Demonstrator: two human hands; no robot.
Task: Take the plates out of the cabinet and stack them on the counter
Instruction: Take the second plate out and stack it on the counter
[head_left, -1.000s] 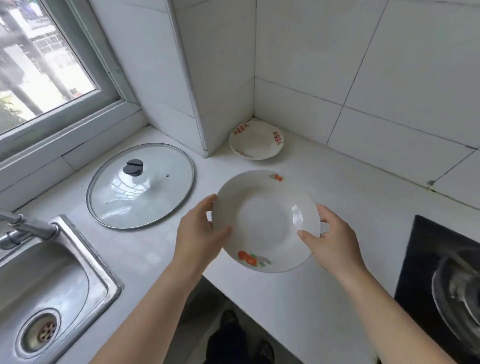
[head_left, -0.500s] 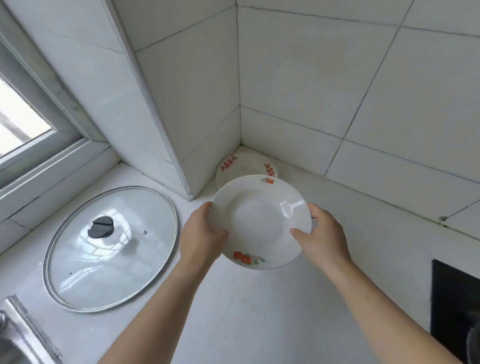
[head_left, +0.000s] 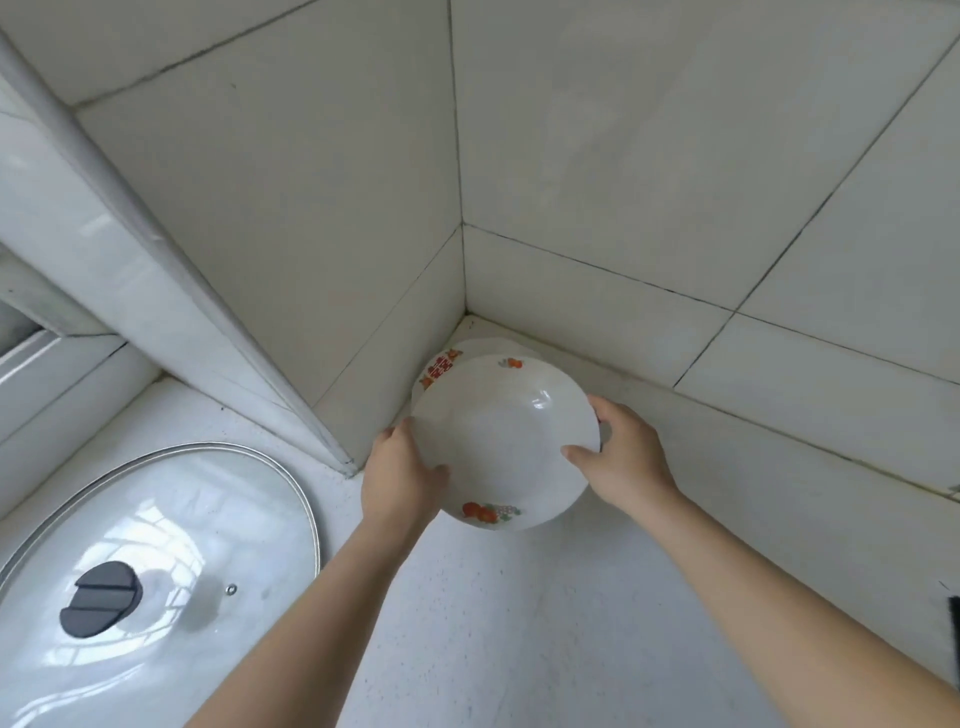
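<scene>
I hold a white plate with orange fruit prints (head_left: 506, 441) by its rim, my left hand (head_left: 400, 475) on its left edge and my right hand (head_left: 621, 457) on its right edge. It hovers, tilted toward me, right over a second white plate with red marks (head_left: 441, 366) that lies on the white counter (head_left: 519, 623) in the tiled corner. The held plate covers most of the lower one. The cabinet is out of view.
A large glass pot lid with a black knob (head_left: 156, 582) lies flat on the counter at the left. A tiled column (head_left: 208, 260) juts out just left of the plates. A dark stove edge (head_left: 953, 618) shows at the far right.
Both hands have carried the plate away from me, deeper into the corner, until it covers the plate lying there. The view has closed in on the corner; the sink has left the frame.
</scene>
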